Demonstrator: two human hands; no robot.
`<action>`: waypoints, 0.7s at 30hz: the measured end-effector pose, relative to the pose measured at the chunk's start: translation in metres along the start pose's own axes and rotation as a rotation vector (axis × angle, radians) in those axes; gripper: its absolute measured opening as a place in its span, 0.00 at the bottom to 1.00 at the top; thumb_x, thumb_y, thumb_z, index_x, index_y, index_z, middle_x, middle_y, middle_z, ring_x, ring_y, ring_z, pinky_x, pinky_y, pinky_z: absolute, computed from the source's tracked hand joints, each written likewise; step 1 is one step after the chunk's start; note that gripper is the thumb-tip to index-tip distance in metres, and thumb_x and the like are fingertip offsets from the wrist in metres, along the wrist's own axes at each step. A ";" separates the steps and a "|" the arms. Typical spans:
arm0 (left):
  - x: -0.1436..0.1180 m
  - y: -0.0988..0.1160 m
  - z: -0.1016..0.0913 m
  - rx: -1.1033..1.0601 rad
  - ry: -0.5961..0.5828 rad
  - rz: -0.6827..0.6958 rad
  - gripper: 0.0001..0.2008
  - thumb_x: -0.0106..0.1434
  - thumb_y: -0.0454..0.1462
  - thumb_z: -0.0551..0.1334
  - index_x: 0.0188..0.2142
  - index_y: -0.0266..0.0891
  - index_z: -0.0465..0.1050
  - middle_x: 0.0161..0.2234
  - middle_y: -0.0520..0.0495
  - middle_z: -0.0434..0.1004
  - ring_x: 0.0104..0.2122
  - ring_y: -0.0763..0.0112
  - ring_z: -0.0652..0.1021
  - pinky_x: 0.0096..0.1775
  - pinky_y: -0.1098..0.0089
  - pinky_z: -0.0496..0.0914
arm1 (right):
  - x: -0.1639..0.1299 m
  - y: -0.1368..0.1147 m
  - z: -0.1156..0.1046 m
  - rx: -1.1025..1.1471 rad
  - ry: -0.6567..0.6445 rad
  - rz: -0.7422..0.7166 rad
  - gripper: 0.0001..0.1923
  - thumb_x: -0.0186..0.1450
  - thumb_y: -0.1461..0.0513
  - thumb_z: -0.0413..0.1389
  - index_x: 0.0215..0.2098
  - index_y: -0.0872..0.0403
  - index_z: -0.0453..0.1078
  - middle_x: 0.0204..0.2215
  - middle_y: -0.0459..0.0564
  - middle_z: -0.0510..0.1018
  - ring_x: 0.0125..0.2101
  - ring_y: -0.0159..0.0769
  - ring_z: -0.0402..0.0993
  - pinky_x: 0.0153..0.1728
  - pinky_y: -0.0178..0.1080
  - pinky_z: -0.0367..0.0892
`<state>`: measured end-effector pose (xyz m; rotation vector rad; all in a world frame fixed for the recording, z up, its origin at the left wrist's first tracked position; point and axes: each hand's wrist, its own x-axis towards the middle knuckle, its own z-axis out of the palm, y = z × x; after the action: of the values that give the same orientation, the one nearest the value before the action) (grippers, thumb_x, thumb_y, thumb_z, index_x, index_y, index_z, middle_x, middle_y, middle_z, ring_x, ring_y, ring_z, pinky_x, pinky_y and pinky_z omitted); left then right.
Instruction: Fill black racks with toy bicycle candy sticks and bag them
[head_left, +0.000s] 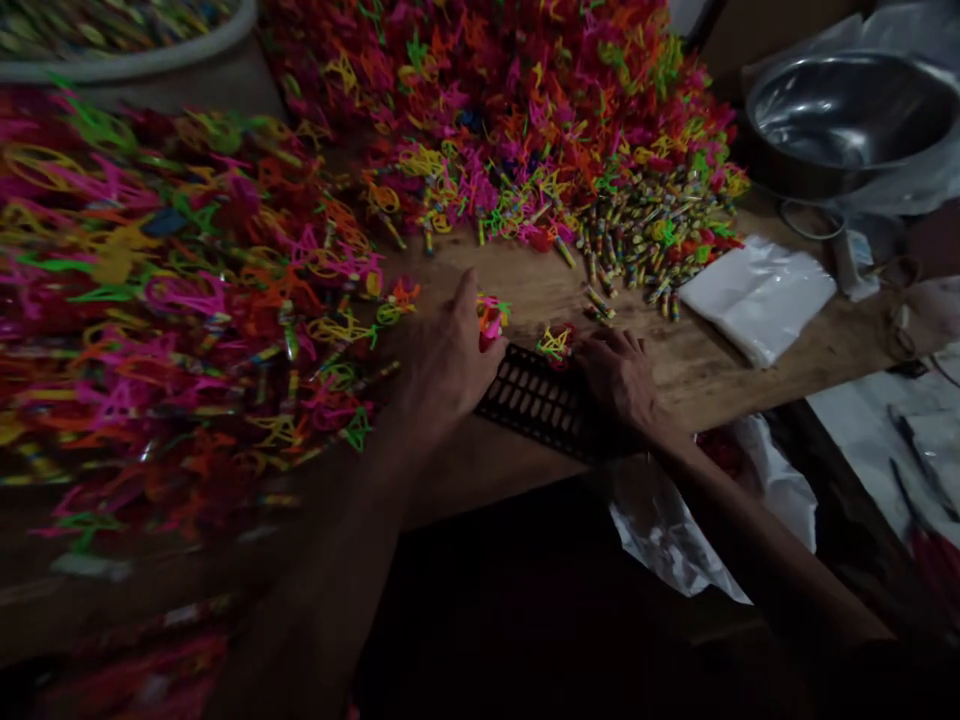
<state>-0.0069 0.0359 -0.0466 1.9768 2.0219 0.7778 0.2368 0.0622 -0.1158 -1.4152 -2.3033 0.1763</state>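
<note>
A black slotted tray [532, 400] is lying near the front edge of the wooden bench [720, 385], its long sides slanting, its right end sinking into shadow. The left hand [454, 350] is resting at the tray's left end, one digit pointing toward the back of the bench and the others spreading to the right; a pink-and-orange plastic cluster [493, 318] is showing in the gap, but blur is hiding whether the hand is gripping it. The right hand [619, 370] is bending over the tray's right end with its fingers curling downward, and what they are holding, if anything, cannot be told. Between the hands, a yellow-and-red plastic cluster [553, 345] is lying just beyond the tray's back edge. Toward the back of the bench, a tall heap of bright plastic pieces [480, 110] is rising, with a pile of patterned tubes [652, 225] spreading at its right foot. A second heap of mixed pieces [225, 290] is covering the left side, below a pale tub [247, 40] at the back left corner. Toward the right, white plastic bags [757, 295] are lying flat, and a metal bowl [855, 115] is sitting beyond them. Below the front edge, a crumpled translucent bag [690, 540] is hanging near the right forearm.
</note>
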 end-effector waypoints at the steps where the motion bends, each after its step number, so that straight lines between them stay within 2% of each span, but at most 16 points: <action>1: -0.001 -0.001 -0.002 0.009 0.003 -0.005 0.42 0.59 0.38 0.71 0.69 0.30 0.58 0.55 0.30 0.78 0.53 0.42 0.80 0.55 0.46 0.74 | 0.000 -0.003 0.001 -0.083 -0.009 -0.014 0.13 0.73 0.58 0.51 0.47 0.52 0.78 0.47 0.56 0.80 0.46 0.47 0.70 0.49 0.48 0.63; 3: -0.005 -0.005 -0.007 0.019 0.015 -0.030 0.46 0.57 0.43 0.74 0.70 0.36 0.57 0.62 0.33 0.72 0.60 0.42 0.75 0.60 0.47 0.71 | 0.005 -0.006 0.003 -0.168 -0.032 -0.029 0.13 0.73 0.59 0.51 0.47 0.51 0.77 0.45 0.57 0.79 0.46 0.48 0.68 0.49 0.49 0.62; 6: -0.019 -0.012 -0.016 -0.094 0.065 -0.037 0.41 0.64 0.48 0.69 0.70 0.41 0.57 0.65 0.38 0.70 0.63 0.46 0.73 0.63 0.49 0.69 | 0.012 -0.005 0.005 -0.126 -0.078 -0.047 0.13 0.73 0.62 0.49 0.45 0.53 0.77 0.43 0.58 0.78 0.45 0.48 0.69 0.48 0.47 0.64; 9: -0.040 -0.019 -0.018 -0.244 0.098 -0.061 0.33 0.72 0.49 0.60 0.70 0.37 0.56 0.66 0.36 0.68 0.65 0.50 0.71 0.64 0.49 0.68 | 0.010 -0.004 0.005 0.064 -0.094 -0.074 0.12 0.73 0.62 0.49 0.46 0.56 0.75 0.42 0.58 0.78 0.42 0.45 0.72 0.44 0.44 0.68; 12: -0.060 -0.020 -0.012 -0.456 0.151 -0.073 0.27 0.75 0.50 0.53 0.68 0.41 0.58 0.66 0.37 0.69 0.64 0.57 0.72 0.64 0.52 0.69 | -0.002 -0.013 0.003 0.272 -0.027 -0.101 0.10 0.72 0.60 0.52 0.47 0.53 0.74 0.40 0.54 0.79 0.39 0.41 0.75 0.41 0.42 0.70; 14: -0.070 -0.018 -0.007 -0.524 0.181 -0.077 0.25 0.76 0.49 0.50 0.67 0.44 0.59 0.66 0.39 0.69 0.65 0.60 0.72 0.65 0.54 0.68 | -0.010 -0.026 0.002 0.380 0.018 -0.112 0.09 0.72 0.59 0.54 0.46 0.51 0.74 0.39 0.52 0.80 0.38 0.40 0.76 0.41 0.41 0.71; 18: -0.083 -0.016 0.003 -0.390 0.181 -0.075 0.27 0.73 0.46 0.57 0.68 0.45 0.56 0.68 0.40 0.65 0.68 0.58 0.67 0.67 0.55 0.66 | -0.015 -0.049 0.003 0.541 0.037 -0.062 0.08 0.71 0.58 0.57 0.44 0.52 0.76 0.39 0.52 0.81 0.39 0.39 0.78 0.41 0.41 0.73; 21: -0.083 -0.023 0.009 -0.309 0.172 -0.028 0.31 0.69 0.40 0.61 0.69 0.43 0.54 0.67 0.40 0.67 0.66 0.58 0.70 0.65 0.55 0.68 | -0.016 -0.055 0.001 0.608 0.084 0.007 0.07 0.69 0.57 0.60 0.39 0.52 0.77 0.36 0.50 0.82 0.37 0.38 0.79 0.41 0.41 0.75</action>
<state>-0.0155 -0.0423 -0.0835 1.7567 1.8742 1.2084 0.1975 0.0227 -0.1036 -1.0858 -1.9354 0.7334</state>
